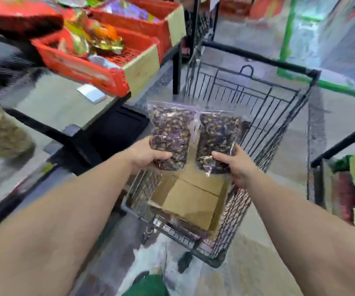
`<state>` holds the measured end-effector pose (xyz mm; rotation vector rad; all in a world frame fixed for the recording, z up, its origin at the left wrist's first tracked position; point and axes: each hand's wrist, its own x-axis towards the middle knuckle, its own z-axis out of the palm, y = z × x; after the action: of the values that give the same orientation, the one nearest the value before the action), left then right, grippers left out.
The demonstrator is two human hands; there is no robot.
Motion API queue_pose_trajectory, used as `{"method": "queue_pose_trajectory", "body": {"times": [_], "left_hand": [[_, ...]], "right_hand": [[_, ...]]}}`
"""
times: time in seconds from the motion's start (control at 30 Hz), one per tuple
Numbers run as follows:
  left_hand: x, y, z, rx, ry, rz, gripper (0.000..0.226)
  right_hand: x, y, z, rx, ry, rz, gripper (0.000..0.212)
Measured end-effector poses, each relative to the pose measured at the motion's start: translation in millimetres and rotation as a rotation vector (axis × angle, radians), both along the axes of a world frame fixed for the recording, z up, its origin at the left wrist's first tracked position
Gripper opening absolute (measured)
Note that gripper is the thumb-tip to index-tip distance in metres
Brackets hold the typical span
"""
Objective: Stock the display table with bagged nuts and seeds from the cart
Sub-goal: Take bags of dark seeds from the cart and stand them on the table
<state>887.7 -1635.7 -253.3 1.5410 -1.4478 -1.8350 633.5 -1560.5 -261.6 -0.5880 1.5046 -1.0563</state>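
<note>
Above the cart, my hands each grip one upright bag: left hand, left bag; right hand, right bag. Surface lies leftward, nearer my left hand.

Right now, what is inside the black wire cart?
Flattened brown cardboard lies on the black wire cart floor. Two clear bags of dark purple contents, held above it, hide the part behind them.

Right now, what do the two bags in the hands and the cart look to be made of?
Left bag and right bag: clear glossy plastic film, apparently; dark purplish contents show through. Cart: dark wire mesh, likely coated metal, with brown cardboard lying in it. Left hand and right hand each grip one.
</note>
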Motion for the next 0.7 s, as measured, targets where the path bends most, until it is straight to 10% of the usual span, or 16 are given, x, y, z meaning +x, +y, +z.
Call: {"method": "queue_pose_trajectory", "body": {"times": [0.47, 0.7], "left_hand": [[183, 264, 74, -0.109, 0.168, 0.596, 0.095], [316, 428, 92, -0.183, 0.086, 1.005, 0.031]], "right_hand": [[182, 101, 79, -0.139, -0.061, 0.802, 0.05], [370, 188, 92, -0.162, -0.056, 1.121, 0.061]]}}
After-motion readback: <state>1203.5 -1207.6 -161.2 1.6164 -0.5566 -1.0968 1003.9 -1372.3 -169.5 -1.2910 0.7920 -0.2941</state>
